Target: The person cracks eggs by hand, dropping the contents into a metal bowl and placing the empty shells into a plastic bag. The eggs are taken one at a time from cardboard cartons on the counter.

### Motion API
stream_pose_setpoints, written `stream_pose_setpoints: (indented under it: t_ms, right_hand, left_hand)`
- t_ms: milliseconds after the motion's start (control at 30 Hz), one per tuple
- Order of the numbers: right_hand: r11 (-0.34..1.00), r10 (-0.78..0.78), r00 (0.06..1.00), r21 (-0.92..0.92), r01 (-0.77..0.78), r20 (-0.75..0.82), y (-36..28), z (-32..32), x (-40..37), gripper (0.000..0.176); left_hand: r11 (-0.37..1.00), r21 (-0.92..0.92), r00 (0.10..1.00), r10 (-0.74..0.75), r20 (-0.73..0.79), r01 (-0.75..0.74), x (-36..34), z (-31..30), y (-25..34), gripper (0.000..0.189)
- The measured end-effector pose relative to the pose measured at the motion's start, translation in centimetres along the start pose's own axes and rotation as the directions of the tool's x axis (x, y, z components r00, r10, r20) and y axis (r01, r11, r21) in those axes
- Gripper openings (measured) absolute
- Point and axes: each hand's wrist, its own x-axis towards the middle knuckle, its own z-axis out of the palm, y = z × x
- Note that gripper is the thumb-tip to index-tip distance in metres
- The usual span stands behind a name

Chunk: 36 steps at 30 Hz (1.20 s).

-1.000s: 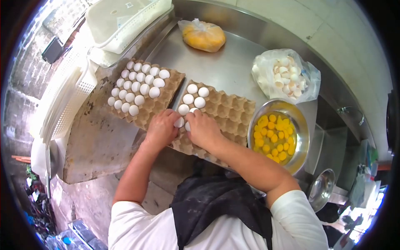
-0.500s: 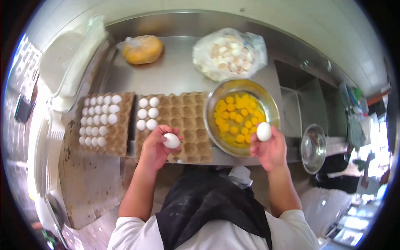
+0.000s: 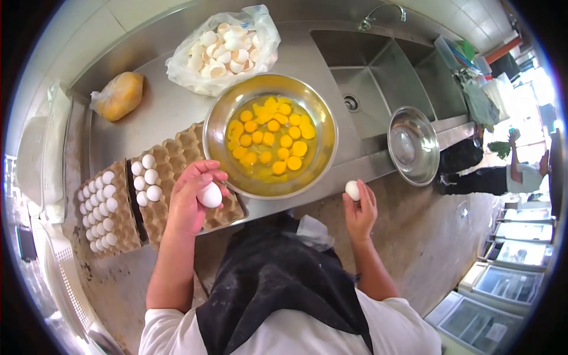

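My left hand (image 3: 190, 192) is closed around a white egg (image 3: 210, 196), over the near edge of a cardboard egg tray (image 3: 220, 220) and close to the bowl's rim. Another white egg (image 3: 352, 190) is gripped by the fingertips of my right hand (image 3: 361, 212), out past the counter's front edge, right of the bowl. Many yolks in clear egg white lie in a large steel bowl (image 3: 322, 127). Several whole eggs (image 3: 151, 177) stand in the left columns of the nearer tray. A second tray (image 3: 125, 228) farther left carries more white eggs.
Behind the bowl stands a clear plastic bag (image 3: 183, 68) of broken eggshells. A tied bag of something yellow (image 3: 119, 96) rests at the back left. To the right are a steel sink (image 3: 370, 89) and a smaller steel bowl (image 3: 414, 148). Another person (image 3: 497, 177) stands far right.
My view has turned to the right, so the bowl and trays appear farther left. My right hand has moved with its egg from the bowl's rim outward to the right. Both eggs stay held.
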Motion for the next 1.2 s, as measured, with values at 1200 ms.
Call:
stream_pose_setpoints:
  t_ms: [1200]
  right_hand:
    - [0.545, -0.009, 0.502, 0.425, -0.723, 0.865, -12.6, 10.7, 16.0, 0.040]
  left_hand:
    - [0.266, 0.875, 0.795, 0.575, 0.193, -0.405, 8.7, 7.2, -1.6, 0.036]
